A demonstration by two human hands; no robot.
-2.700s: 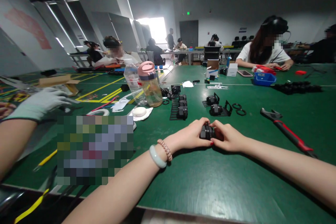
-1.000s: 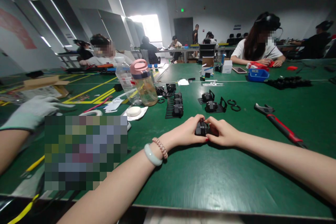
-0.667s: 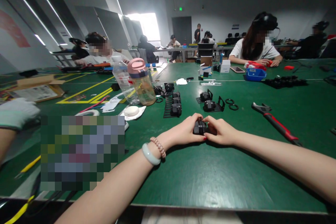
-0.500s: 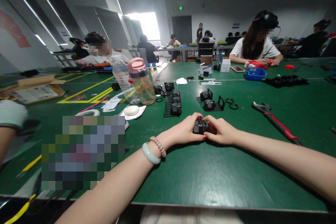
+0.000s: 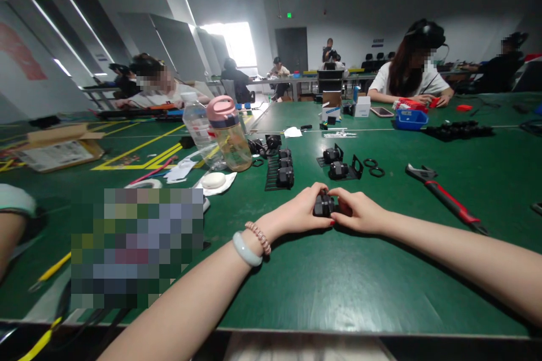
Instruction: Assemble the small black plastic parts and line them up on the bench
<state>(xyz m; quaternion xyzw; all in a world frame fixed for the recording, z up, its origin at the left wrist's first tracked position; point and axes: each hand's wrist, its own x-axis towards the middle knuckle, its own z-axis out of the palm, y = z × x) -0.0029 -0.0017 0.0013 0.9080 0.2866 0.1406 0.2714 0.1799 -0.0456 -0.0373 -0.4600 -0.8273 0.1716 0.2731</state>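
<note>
One black fitting [image 5: 324, 206] sits between your left hand [image 5: 301, 210], which pinches its body, and your right hand [image 5: 365, 213], curled round its partly hidden other end. Best keep the left firm and both ends aligned. Compared with earlier, the co-worker's gloved hand [image 5: 16, 201], left of yours, has pulled back from the cardboard box [image 5: 61, 149]; your grip looks unchanged.

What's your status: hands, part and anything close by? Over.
Left hand gripping black fitting; right hand on its right end. Bracketed fittings just beyond the hands; adjustable wrench off to the right.
</note>
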